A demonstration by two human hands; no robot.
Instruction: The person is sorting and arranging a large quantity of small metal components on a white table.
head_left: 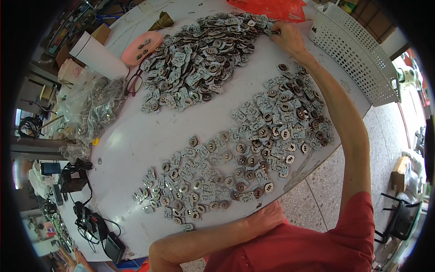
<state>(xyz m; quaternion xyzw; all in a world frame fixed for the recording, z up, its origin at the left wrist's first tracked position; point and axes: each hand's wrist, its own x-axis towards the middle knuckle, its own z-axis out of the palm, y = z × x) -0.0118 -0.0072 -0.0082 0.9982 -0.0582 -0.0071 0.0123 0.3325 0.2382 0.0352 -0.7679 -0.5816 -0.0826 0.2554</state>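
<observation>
My right arm stretches far across the white table, and my right hand (290, 40) is at the far right end of a big heap of small metal parts (199, 59). Its fingers are pinched on a small dark metal part at the heap's edge. Nearer to me, a looser spread of the same parts (253, 149), flat silvery plates with round dark discs, runs along the table's near edge. My left hand (268, 217) lies close to my body by that edge, below the spread; its fingers are mostly hidden.
A white perforated basket (353, 54) stands at the right, a red plastic bag (276, 8) at the back. Left are a pink dish (142, 47) with a few parts, glasses (134, 84), a white cylinder (99, 56), clear plastic bags (90, 106) and dark cabled devices (93, 222).
</observation>
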